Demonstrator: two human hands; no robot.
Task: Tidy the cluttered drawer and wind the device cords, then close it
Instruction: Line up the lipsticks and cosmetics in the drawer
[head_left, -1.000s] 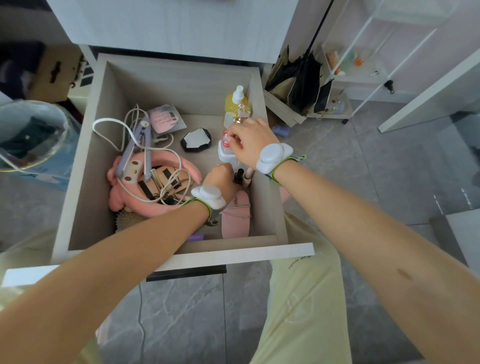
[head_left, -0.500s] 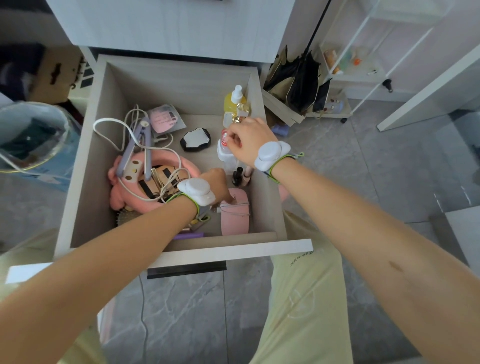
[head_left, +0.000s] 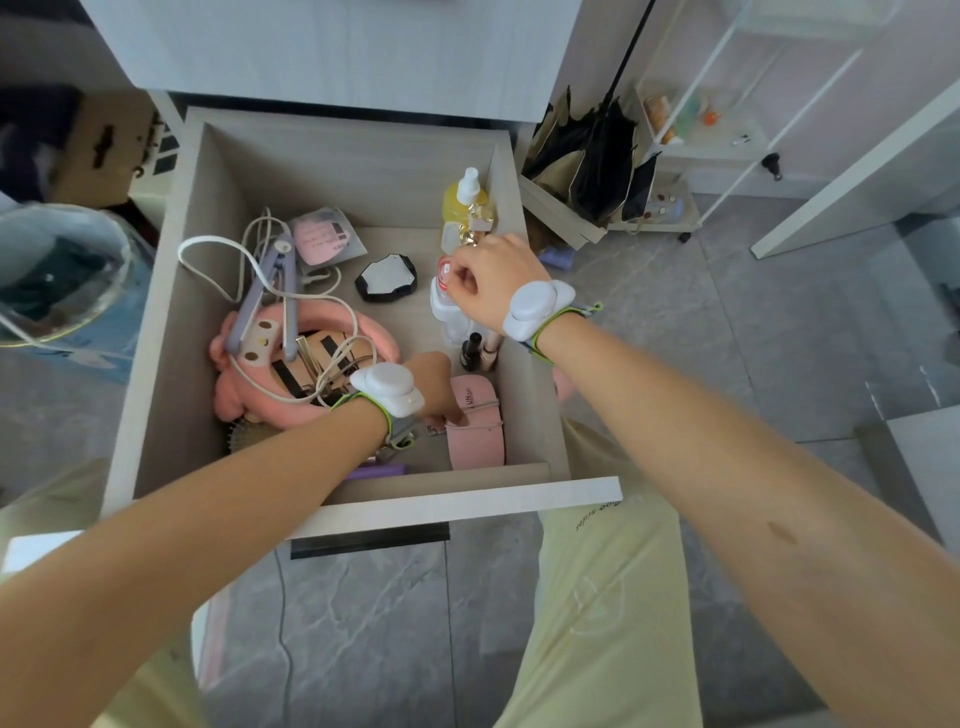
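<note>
The drawer (head_left: 171, 332) stands pulled open. In its front right corner, the left hand (head_left: 435, 382) reaches down with its fingertips against the pink case (head_left: 477, 434); whether it grips cannot be determined. Farther back along the drawer's right wall, the right hand (head_left: 493, 283) pinches the cap of the clear bottle (head_left: 445, 312). The hair straightener (head_left: 270, 296) and its loose white cord (head_left: 208, 257) lie in the drawer's left half.
</note>
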